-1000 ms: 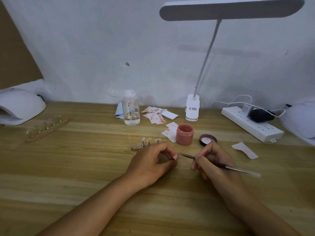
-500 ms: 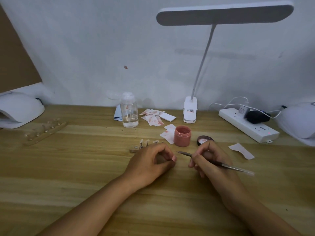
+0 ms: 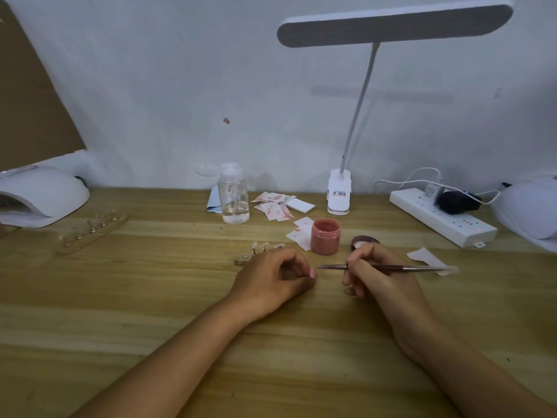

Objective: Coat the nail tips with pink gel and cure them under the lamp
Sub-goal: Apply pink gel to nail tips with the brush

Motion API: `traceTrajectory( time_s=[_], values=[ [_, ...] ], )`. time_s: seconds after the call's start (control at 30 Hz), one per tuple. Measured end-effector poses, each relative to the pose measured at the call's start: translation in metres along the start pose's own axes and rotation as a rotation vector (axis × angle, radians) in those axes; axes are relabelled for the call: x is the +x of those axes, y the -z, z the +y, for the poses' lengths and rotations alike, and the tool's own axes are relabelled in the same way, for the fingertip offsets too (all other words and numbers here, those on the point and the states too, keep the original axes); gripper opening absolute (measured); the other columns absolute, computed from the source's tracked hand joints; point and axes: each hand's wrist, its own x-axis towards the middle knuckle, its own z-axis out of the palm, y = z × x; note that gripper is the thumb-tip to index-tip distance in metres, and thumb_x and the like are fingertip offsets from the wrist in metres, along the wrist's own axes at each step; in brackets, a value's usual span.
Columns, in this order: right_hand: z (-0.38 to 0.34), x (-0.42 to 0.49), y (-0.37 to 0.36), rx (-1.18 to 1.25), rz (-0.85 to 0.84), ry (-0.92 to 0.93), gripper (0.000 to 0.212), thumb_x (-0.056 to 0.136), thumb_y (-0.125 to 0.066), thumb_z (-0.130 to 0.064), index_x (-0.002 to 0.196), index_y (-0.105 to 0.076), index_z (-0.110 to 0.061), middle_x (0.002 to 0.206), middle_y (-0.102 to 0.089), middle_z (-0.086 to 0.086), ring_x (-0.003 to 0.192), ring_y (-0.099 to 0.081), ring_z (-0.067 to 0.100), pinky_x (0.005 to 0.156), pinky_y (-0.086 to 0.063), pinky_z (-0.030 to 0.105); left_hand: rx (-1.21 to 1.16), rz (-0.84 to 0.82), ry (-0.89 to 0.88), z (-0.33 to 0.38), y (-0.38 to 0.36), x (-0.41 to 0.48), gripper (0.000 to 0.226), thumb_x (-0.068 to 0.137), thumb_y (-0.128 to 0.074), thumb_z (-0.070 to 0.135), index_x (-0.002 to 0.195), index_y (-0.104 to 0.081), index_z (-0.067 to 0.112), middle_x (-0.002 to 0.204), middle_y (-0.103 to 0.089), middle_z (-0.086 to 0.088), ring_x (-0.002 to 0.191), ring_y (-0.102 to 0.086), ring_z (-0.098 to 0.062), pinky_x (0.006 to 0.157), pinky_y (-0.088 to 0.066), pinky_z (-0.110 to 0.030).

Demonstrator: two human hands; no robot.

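Head view: right hand (image 3: 380, 280) pinching one slim metal brush (image 3: 401, 268); left hand (image 3: 269, 279) curled, hold indeterminable. One round pink jar (image 3: 325, 238), open; three nail tips (image 3: 264, 245) on wooden tabletop (image 3: 144, 297).

One head-worn camera looks forward and down over a table (image 3: 120, 297) toward a wall (image 3: 150, 86) (wide-angle view). It sits close, with forearms (image 3: 180, 351) at the bottom edge.

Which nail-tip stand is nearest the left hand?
The small stand right behind the left hand, left of the pink jar. The other, a long wooden strip, lies far left by the white curing lamp.
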Motion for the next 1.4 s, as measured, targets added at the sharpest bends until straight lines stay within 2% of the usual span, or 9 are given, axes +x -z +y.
traceTrajectory(
  time_s=[0.2, 0.27, 0.43, 0.73, 0.83, 1.17, 1.4],
  values=[
    [0.0004, -0.0006, -0.0002, -0.025, -0.004, 0.021, 0.011, 0.090, -0.058, 0.003, 0.087, -0.051, 0.011, 0.069, -0.071, 0.013, 0.050, -0.053, 0.009, 0.053, -0.049, 0.021, -0.033, -0.007, 0.016, 0.0006, -0.0002, 0.0020, 0.012, 0.078, -0.081, 0.027, 0.077, -0.070, 0.034, 0.081, -0.069, 0.017, 0.083, -0.064, -0.002, 0.077, -0.049, -0.034],
    [0.0007, -0.0013, -0.0009, -0.032, -0.014, 0.015, 0.013, 0.090, -0.058, 0.003, 0.088, -0.050, 0.012, 0.068, -0.071, 0.015, 0.049, -0.053, 0.008, 0.051, -0.048, 0.019, -0.022, -0.011, 0.015, -0.0002, -0.0005, 0.0023, 0.012, 0.078, -0.080, 0.028, 0.077, -0.070, 0.034, 0.080, -0.069, 0.018, 0.083, -0.063, -0.001, 0.075, -0.048, -0.033],
    [-0.0020, -0.0020, -0.0015, -0.052, -0.035, 0.005, 0.014, 0.090, -0.058, 0.004, 0.088, -0.048, 0.013, 0.069, -0.071, 0.015, 0.051, -0.055, 0.005, 0.054, -0.050, 0.023, 0.006, -0.005, 0.004, 0.0003, 0.0000, 0.0023, 0.013, 0.078, -0.080, 0.030, 0.076, -0.069, 0.036, 0.080, -0.068, 0.020, 0.075, -0.059, 0.006, 0.066, -0.038, -0.024],
    [-0.0032, -0.0041, -0.0021, -0.084, -0.018, -0.009, 0.013, 0.090, -0.059, 0.004, 0.090, -0.049, 0.012, 0.069, -0.071, 0.015, 0.051, -0.056, 0.005, 0.053, -0.051, 0.023, 0.028, -0.011, -0.011, 0.0023, 0.0002, 0.0017, 0.016, 0.080, -0.078, 0.030, 0.074, -0.066, 0.040, 0.083, -0.069, 0.020, 0.076, -0.058, 0.007, 0.065, -0.036, -0.024],
    [-0.0032, -0.0047, -0.0025, -0.093, -0.017, -0.008, 0.011, 0.089, -0.058, 0.005, 0.089, -0.049, 0.012, 0.069, -0.070, 0.014, 0.051, -0.057, 0.003, 0.052, -0.050, 0.021, 0.033, -0.017, -0.014, 0.0021, 0.0008, 0.0014, 0.016, 0.080, -0.077, 0.030, 0.074, -0.066, 0.040, 0.084, -0.068, 0.020, 0.080, -0.059, 0.005, 0.068, -0.039, -0.027],
    [-0.0040, -0.0043, -0.0029, -0.096, -0.013, -0.016, 0.011, 0.089, -0.058, 0.005, 0.089, -0.050, 0.013, 0.069, -0.070, 0.016, 0.050, -0.056, 0.003, 0.052, -0.049, 0.020, 0.048, -0.013, -0.001, 0.0027, 0.0011, 0.0008, 0.010, 0.081, -0.077, 0.033, 0.079, -0.067, 0.035, 0.084, -0.068, 0.022, 0.062, -0.050, 0.014, 0.058, -0.029, -0.021],
    [-0.0035, -0.0044, -0.0035, -0.112, 0.006, -0.016, 0.010, 0.088, -0.058, 0.006, 0.089, -0.050, 0.012, 0.068, -0.070, 0.014, 0.049, -0.052, 0.006, 0.052, -0.049, 0.021, 0.031, -0.009, -0.005, 0.0006, -0.0004, 0.0006, 0.009, 0.082, -0.076, 0.033, 0.080, -0.068, 0.031, 0.080, -0.066, 0.025, 0.062, -0.050, 0.013, 0.058, -0.030, -0.020]
  ],
)
